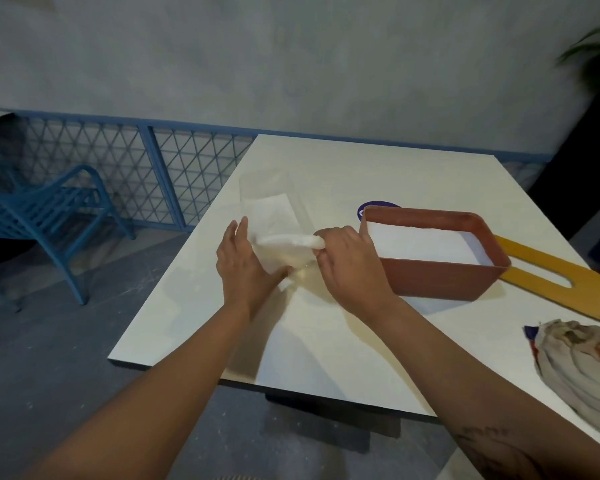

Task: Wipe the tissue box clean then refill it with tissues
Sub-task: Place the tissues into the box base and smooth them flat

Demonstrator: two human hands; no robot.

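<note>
Near the middle of the white tabletop (309, 348), just right of both hands: the tissue box (437, 275), terracotta, upright, lidless, with a flat white layer of tissues (426, 244) inside, a little below the rim. Hides the near end of a yellow wooden lid (555, 275) with a long slot, lying flat and poking out to the right from behind the box. Hides too most of a round purple patch (378, 206) at the far left corner, too little of it on show to name.

Right hand (347, 261): fingers curled round one end of a white bundle of tissues (288, 240), back of the hand right up against the box's left wall. Touching or just short of it? Cannot tell.

Left hand (246, 261): fingers straight and together, laid flat against a clear plastic wrapper (272, 209), thumb stretched out low toward the right hand, nothing held in a curl. Hard to trace the wrapper's outline, clear film over white tabletop. Looks white and flat at its middle, yet impossible to confirm more tissues inside.

At the right edge: a crumpled grey cloth (582, 368), stained, cut off by the frame. Beyond the tabletop's left side: a blue chair (49, 209), partly out of view, and a blue lattice railing (153, 161) below a grey wall. Top right: a green plant (596, 53), blurred and cropped.
</note>
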